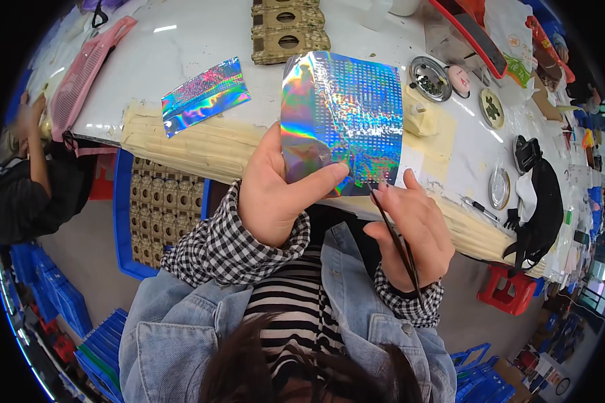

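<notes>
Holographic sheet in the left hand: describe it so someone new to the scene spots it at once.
Start at the long white table across the top of the head view. In front of its near edge, the left hand holds up a holographic sheet, with the right hand bringing thin black tweezers to its lower edge. Unlike the smaller holographic sheet lying flat on the table, this one is raised.

The left hand (270,191) holds up a shiny rainbow sheet (343,121); the right hand (413,232) touches black tweezers (395,235) to its lower edge.

Upright holographic sheet (343,114), black tweezers (396,235)
</notes>
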Tool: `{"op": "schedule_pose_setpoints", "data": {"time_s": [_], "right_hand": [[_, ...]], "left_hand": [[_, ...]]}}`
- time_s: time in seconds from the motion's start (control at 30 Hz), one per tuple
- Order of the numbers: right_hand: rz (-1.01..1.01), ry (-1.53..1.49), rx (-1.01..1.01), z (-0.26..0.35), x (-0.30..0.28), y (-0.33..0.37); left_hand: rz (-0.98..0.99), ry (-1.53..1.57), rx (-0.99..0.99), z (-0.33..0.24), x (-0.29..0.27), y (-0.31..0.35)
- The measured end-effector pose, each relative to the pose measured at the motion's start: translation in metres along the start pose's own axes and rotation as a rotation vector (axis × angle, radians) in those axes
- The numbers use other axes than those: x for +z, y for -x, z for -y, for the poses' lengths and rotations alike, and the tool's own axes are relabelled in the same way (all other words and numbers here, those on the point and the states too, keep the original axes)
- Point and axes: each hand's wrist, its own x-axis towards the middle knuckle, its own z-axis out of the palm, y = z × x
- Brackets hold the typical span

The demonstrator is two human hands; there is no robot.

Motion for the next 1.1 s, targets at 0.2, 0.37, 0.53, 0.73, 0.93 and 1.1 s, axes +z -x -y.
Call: {"op": "schedule_pose_setpoints", "data": {"time_s": [0.2, 0.37, 0.53, 0.73, 0.93, 1.1], "right_hand": [[0.025, 0.034, 0.006, 0.002, 0.002, 0.001], [-0.019, -0.072, 0.031, -0.002, 0.007, 0.007], [-0.005, -0.044, -0.013, -0.003, 0.002, 0.005], [0.009, -0.027, 0.002, 0.000, 0.003, 0.003], [0.024, -0.002, 0.030, 0.003, 0.002, 0.001], [0.027, -0.025, 0.045, 0.001, 0.002, 0.000]], "left_hand": [[0.026, 0.013, -0.078, -0.001, 0.000, 0.002], [0.024, 0.008, -0.075, 0.002, -0.001, 0.003], [0.042, 0.015, -0.029, 0.000, 0.001, 0.004], [0.032, -0.012, -0.027, -0.001, 0.001, 0.004], [0.022, 0.015, 0.023, 0.002, 0.003, 0.004], [0.031, -0.027, 0.097, 0.005, 0.003, 0.003]]}}
